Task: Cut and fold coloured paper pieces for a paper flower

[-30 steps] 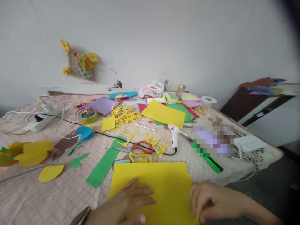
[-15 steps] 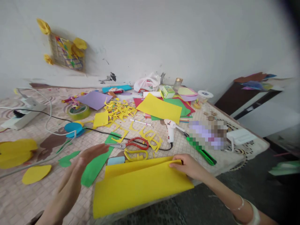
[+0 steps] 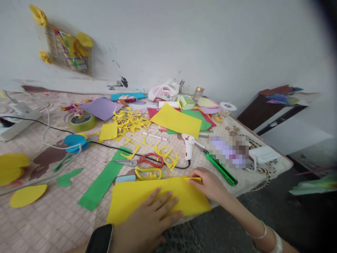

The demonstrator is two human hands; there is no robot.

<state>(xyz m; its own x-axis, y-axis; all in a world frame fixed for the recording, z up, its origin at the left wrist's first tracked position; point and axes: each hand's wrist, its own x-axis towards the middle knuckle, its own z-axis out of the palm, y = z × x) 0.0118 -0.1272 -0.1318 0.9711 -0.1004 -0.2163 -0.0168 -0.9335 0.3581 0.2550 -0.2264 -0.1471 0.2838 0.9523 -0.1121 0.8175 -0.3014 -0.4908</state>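
Your desk (image 3: 65, 225), spread with a pale, square-patterned cloth, carries the doubled-over rectangular sheet of yellow craft material (image 3: 134, 196) at its near edge, in front of you. The sheet's near right corner lies at that edge, so pressing hard or leaning there could let it dip and set the layers crooked.

Your left hand (image 3: 155, 214) rests flat on the sheet's middle, fingers spread, gripping nothing; sliding instead of pressing could shift the upper layer or pucker it. Your right hand (image 3: 206, 182) pinches the sheet's far right corner between thumb and fingers; pulling unevenly could skew the fold or crease that corner.

The long green flat strip (image 3: 104, 181) lies left of the sheet, where a sweep of your left forearm could drag it. The slim green plastic craft knife (image 3: 221, 170) lies beyond the sheet's right end, near your right hand, which could knock it; I cannot tell whether its blade is out. The white plastic glue gun (image 3: 188, 147) lies beyond the sheet's far right corner; a snagged black cord could tip glue about. Just beyond the sheet's far edge, the red-handled metal scissors (image 3: 140, 161) and the yellow plastic looped handle (image 3: 151, 175) could catch or mark the sheet if it is pushed forward.
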